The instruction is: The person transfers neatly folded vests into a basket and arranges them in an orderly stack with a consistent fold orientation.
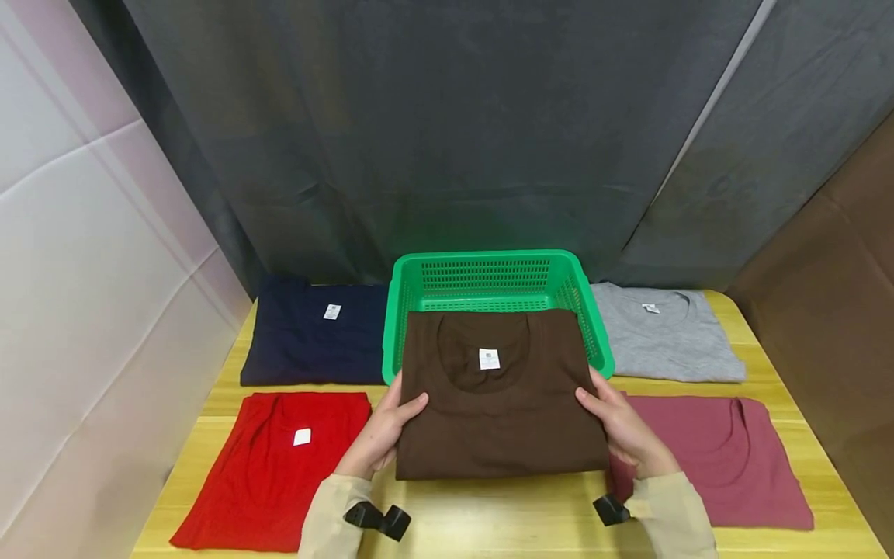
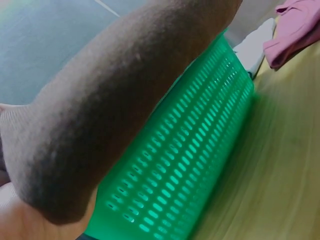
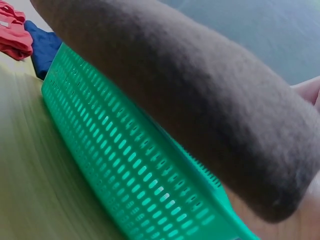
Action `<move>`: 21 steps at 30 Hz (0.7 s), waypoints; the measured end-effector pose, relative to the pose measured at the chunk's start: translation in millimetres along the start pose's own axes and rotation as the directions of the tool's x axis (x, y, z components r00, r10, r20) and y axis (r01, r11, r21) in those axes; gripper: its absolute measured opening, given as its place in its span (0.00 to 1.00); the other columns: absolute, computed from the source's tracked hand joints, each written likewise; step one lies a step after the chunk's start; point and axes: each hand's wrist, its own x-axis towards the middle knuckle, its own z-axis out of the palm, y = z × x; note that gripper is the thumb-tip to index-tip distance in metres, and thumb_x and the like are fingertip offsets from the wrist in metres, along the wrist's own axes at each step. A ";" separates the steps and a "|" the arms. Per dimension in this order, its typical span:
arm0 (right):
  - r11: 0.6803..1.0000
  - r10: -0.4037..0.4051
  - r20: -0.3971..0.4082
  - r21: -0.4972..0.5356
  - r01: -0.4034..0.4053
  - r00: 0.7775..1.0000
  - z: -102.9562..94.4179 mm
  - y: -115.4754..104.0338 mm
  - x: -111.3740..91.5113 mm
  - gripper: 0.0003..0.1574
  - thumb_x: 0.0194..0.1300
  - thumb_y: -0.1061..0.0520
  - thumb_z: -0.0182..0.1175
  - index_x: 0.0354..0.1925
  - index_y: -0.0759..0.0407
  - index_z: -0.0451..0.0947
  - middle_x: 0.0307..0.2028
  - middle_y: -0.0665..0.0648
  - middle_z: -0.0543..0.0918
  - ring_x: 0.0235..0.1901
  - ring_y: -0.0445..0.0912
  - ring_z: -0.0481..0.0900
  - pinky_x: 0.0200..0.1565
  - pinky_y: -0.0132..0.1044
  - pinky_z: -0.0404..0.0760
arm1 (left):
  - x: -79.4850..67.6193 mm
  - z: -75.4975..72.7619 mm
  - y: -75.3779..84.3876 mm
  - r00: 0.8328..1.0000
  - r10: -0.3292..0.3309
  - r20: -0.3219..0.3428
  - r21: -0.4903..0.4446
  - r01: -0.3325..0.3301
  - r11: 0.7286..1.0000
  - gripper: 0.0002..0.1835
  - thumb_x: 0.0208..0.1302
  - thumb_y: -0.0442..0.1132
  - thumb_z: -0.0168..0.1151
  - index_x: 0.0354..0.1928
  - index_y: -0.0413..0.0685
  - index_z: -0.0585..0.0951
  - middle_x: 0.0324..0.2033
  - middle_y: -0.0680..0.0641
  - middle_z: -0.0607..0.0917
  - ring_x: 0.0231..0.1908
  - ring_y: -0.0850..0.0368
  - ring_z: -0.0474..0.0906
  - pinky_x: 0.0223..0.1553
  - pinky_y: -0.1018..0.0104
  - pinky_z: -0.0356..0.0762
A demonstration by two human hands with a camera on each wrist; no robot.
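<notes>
A folded brown shirt [image 1: 503, 435] with a white neck label is held up in front of the green basket [image 1: 602, 359]. My left hand [image 1: 382, 428] grips its left edge, thumb on top and the other fingers beneath. On the opposite edge my right hand [image 1: 624, 428] grips it the same way. Both wrist views show the brown shirt [image 2: 100, 110] from its folded edge, raised above the table and close to the perforated basket wall [image 3: 135, 160]. The shirt hides the basket's near side in the head view.
Folded shirts lie on the wooden table [image 1: 489, 528]: navy [image 1: 314, 341] and red [image 1: 279, 473] at left, grey [image 1: 663, 341] and mauve [image 1: 726, 466] at right. A dark grey curtain [image 1: 419, 140] hangs behind the basket.
</notes>
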 end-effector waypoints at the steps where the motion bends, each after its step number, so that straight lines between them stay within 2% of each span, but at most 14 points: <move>1: 1.000 0.002 -0.004 -0.004 -0.002 1.000 -0.1 -0.5 0.8 0.32 0.73 0.60 0.33 0.70 0.44 0.40 0.54 0.47 0.72 0.48 0.45 0.77 0.44 0.43 0.78 | 0.6 -0.3 0.1 1.000 0.001 -0.001 0.000 -0.001 1.000 0.33 0.67 0.31 0.43 0.70 0.58 0.45 0.65 0.42 0.55 0.51 0.56 0.71 0.49 0.62 0.72; 8: 0.998 0.020 -0.055 -0.058 -0.023 0.998 -1.0 -5.8 6.6 0.34 0.73 0.58 0.36 0.71 0.49 0.35 0.53 0.44 0.72 0.47 0.43 0.77 0.43 0.41 0.78 | 6.0 -1.4 3.2 1.000 0.000 0.005 0.007 0.000 1.000 0.33 0.67 0.33 0.44 0.70 0.59 0.45 0.65 0.42 0.56 0.52 0.54 0.70 0.48 0.61 0.73; 14: 0.998 0.013 -0.061 -0.065 -0.017 0.998 -4.0 -9.2 11.4 0.32 0.72 0.58 0.37 0.70 0.47 0.41 0.52 0.45 0.73 0.46 0.43 0.77 0.43 0.41 0.78 | 11.8 -0.3 5.6 1.000 -0.002 -0.009 0.004 0.002 1.000 0.32 0.67 0.32 0.43 0.69 0.59 0.47 0.64 0.41 0.58 0.49 0.54 0.73 0.47 0.60 0.74; 21: 0.998 0.006 -0.054 -0.056 -0.009 0.999 -9.0 -12.3 16.8 0.29 0.72 0.59 0.37 0.68 0.45 0.46 0.49 0.47 0.75 0.44 0.43 0.78 0.42 0.40 0.78 | 18.4 -0.6 6.7 1.000 0.003 -0.007 0.023 -0.003 1.000 0.32 0.68 0.33 0.44 0.69 0.60 0.46 0.65 0.44 0.57 0.52 0.52 0.70 0.49 0.60 0.73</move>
